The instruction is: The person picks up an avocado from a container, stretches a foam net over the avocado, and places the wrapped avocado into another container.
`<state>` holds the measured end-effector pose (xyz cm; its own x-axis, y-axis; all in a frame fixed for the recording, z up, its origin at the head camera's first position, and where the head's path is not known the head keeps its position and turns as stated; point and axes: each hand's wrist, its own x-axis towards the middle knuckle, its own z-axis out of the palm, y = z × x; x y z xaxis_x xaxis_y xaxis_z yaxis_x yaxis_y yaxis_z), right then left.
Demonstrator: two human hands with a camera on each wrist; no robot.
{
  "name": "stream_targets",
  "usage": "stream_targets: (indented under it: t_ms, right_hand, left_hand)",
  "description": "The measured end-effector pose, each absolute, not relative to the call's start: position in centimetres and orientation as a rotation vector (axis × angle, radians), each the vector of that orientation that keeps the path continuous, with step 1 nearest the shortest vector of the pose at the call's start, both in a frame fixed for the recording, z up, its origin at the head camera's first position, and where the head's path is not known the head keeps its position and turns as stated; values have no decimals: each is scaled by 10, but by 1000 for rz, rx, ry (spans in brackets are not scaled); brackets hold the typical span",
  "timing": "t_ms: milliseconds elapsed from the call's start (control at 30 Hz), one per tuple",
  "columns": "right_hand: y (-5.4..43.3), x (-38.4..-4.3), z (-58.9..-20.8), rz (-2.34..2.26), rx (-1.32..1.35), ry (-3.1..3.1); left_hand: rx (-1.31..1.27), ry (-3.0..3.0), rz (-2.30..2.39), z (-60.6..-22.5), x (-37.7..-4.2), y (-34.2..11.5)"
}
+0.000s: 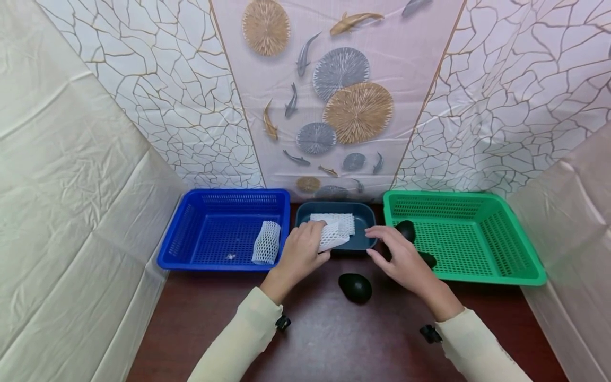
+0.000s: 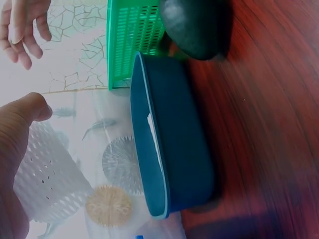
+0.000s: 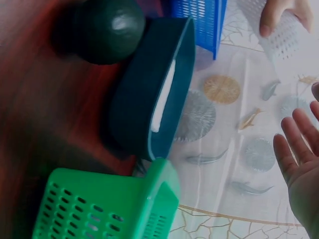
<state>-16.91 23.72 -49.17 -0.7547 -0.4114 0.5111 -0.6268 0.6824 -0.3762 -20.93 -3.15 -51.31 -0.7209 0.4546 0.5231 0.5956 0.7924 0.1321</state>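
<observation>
Foam net (image 1: 334,237) points rightward, long axis crosswise, pinched in left hand (image 1: 300,246); right hand (image 1: 403,259) loosely spread, empty.

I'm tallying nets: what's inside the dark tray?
At least one white net lies in the tray. In the head view, the left hand and the held net cover part of it; whatever is beneath cannot be seen.

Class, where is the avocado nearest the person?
In the head view, just right of centre, the avocado lies on the table, on the near side of the tray and left of the green basket.
</observation>
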Motion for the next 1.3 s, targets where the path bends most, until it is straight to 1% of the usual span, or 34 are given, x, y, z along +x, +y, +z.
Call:
stream_targets:
  t_ms: [500, 1000, 1300]
  right_hand:
    - [234, -154, -532, 743, 777, -2764]
    - [225, -140, -581, 689, 876, -2833]
    - [221, -136, -599, 733, 760, -2928]
  left_hand:
    - [-835, -2471, -369, -521, -211, -49]
    - [-905, -2436, -324, -528, -211, -59]
    - [-912, -2433, -345, -531, -212, -61]
